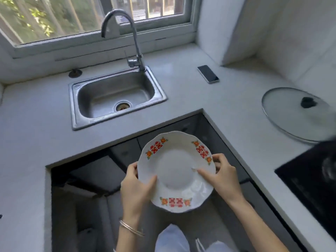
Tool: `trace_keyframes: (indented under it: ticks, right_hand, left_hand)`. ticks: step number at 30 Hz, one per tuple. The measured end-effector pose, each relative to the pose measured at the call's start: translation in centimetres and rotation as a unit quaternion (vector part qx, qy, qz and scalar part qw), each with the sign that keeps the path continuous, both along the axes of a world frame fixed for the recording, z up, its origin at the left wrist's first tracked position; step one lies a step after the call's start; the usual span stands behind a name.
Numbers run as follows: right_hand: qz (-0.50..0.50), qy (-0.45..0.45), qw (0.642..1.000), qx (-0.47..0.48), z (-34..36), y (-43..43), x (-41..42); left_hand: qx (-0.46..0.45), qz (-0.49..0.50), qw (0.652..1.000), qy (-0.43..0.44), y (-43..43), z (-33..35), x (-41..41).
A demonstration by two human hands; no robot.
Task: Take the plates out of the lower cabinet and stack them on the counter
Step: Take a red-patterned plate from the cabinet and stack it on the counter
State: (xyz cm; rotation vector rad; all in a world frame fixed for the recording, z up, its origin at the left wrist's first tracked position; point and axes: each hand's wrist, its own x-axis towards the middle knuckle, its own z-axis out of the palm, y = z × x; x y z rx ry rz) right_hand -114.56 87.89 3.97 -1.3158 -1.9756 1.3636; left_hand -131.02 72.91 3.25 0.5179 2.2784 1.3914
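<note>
A white scalloped plate [174, 170] with red and orange flower marks on its rim is held in the air in front of the dark lower cabinets [116, 164], below counter height. My left hand [135, 188] grips its left edge, thumb on top. My right hand [221, 176] holds the right edge, thumb lying on the plate's face. The grey L-shaped counter [209, 99] wraps around behind and to the right. No other plate is visible on it. The inside of the cabinet is dark and I cannot make out its contents.
A steel sink [116, 95] with a curved tap [134, 42] sits in the counter ahead. A phone [208, 74] lies to its right. A glass pot lid [296, 113] rests at the right, and a black stove top [309, 182] fills the near right corner.
</note>
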Motion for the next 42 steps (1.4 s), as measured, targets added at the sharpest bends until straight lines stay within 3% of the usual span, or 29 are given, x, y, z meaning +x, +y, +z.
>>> trace_keyframes:
  ticks: [8,17,23,28,35,42]
  right_hand:
    - [-0.198,0.008,0.980,0.024,0.2,-0.7,15.4]
    - [-0.394,-0.019,0.919,0.024,0.7,-7.2,34.7]
    - [-0.517,-0.045,0.854,0.021,1.0,-13.1,45.0]
    - [-0.612,-0.038,0.790,0.013,1.2,-16.9,50.6]
    - [-0.719,-0.038,0.694,0.017,1.6,-19.6,56.2]
    - [-0.764,-0.060,0.641,0.029,3.0,-22.9,64.1]
  left_hand:
    - [0.015,-0.206,0.979,-0.004,6.8,1.9,11.0]
    - [-0.008,-0.376,0.926,-0.030,8.9,2.8,29.5]
    - [-0.048,-0.499,0.865,-0.020,9.2,2.0,40.6]
    - [-0.035,-0.610,0.791,0.020,10.2,2.1,48.5]
    - [-0.049,-0.696,0.716,0.026,12.0,2.4,58.3]
    - [-0.020,-0.759,0.651,0.025,11.1,3.1,68.3]
